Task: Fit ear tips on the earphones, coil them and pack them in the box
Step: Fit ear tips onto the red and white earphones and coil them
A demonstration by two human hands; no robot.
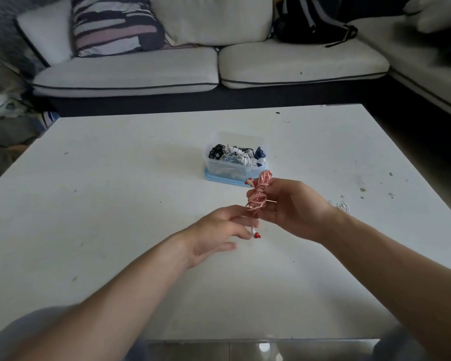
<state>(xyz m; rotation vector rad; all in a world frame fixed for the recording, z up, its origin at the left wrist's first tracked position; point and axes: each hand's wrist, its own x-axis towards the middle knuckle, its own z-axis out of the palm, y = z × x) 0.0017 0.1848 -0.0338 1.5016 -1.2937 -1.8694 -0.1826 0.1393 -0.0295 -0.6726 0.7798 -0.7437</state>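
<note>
Over table, right hand gripping coiled earphones, left hand touching earbud

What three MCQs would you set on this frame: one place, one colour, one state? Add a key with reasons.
1. Where is the clear box?
A) on the table, beyond the right hand
B) on the sofa
C) on the floor

2. What colour is the earphone coil in the right hand?
A) black
B) pink and white
C) green

3. What state is the box in?
A) lidded
B) open and empty
C) open, holding coiled earphones

Key:
1 A: it stands on the white tabletop past the hand.
2 B: the bundle the right hand grips is striped pink and white.
3 C: its top is open, and black, white and blue coils show inside.
</note>
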